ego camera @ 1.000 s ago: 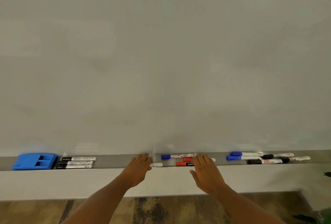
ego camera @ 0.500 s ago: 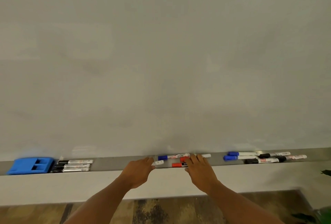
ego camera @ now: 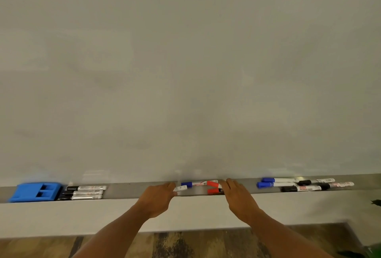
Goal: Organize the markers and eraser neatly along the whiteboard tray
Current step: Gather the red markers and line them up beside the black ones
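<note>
Sitting far left of the left hand (ego camera: 158,198), the blue eraser (ego camera: 36,192) and black markers (ego camera: 86,192) lie in the tray (ego camera: 132,189). That hand pinches a white marker (ego camera: 181,188); between hands lie the blue marker (ego camera: 198,183) and red markers (ego camera: 214,187); the right hand (ego camera: 237,198) rests flat, fingers extended.

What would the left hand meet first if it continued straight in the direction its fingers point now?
The left hand points right along the grey metal tray. Its fingertips already seem to touch a white marker end; just beyond lies the blue-capped white marker. Depth is hard to judge.
</note>
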A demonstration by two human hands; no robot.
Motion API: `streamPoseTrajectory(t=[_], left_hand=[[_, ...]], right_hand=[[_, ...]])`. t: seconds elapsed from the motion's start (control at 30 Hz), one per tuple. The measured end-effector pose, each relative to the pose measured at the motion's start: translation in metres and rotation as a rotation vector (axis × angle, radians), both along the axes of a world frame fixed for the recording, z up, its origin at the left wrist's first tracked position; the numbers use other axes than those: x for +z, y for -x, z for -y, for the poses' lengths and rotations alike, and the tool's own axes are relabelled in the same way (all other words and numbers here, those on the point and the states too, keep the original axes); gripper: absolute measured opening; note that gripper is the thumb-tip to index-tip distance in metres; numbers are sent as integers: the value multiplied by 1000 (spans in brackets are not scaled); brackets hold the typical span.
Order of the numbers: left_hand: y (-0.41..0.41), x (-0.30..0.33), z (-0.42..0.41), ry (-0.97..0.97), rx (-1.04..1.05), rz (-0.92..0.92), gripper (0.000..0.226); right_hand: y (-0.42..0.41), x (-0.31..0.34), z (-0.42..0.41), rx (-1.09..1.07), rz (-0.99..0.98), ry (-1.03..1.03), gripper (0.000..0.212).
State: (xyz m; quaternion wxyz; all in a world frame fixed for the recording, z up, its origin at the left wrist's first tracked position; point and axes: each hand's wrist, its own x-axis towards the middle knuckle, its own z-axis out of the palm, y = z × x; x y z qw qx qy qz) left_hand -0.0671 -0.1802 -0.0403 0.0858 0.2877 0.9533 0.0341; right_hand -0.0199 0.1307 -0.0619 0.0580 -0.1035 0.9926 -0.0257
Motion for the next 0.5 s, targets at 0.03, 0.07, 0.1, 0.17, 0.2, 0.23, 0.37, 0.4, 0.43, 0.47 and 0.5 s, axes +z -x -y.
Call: streamPoseTrajectory(t=[0.03,0.07,0.1,0.17,0.2,0.23,0.37,0.4,0.43,0.47,0.5], left_hand=[[1,1,0,-2,5,-11,19],[1,2,-1,-5,7,-24,21],[2,3,-1,-13,10,-36,25],[3,4,-3,-44,23,-42,34],[3,5,-3,-55,26,-40,37],[3,6,-4,-61,23,-38,39],[3,8,-1,-63,31,-34,37],[3,8,1,-57,33,-37,36],[4,8,3,-48,32,-35,35],[4,8,5,-39,29,-28,34],[4,8,7,-36,26,-22,34]], right_hand=[[0,2,-2,-15,-3,30,53],[1,3,-4,-23,-13,52,52],[1,4,-6,-22,-35,66,48],[3,5,-8,-10,-74,72,42],[4,4,-9,-5,-77,70,45],[5,2,-9,6,-66,48,49],[10,-4,-7,40,-40,-61,45],[12,-4,-5,43,-32,-64,42],[14,-5,-4,55,-24,-73,39],[15,-6,-4,77,-16,-86,37],[16,-6,-5,98,-15,-101,35]])
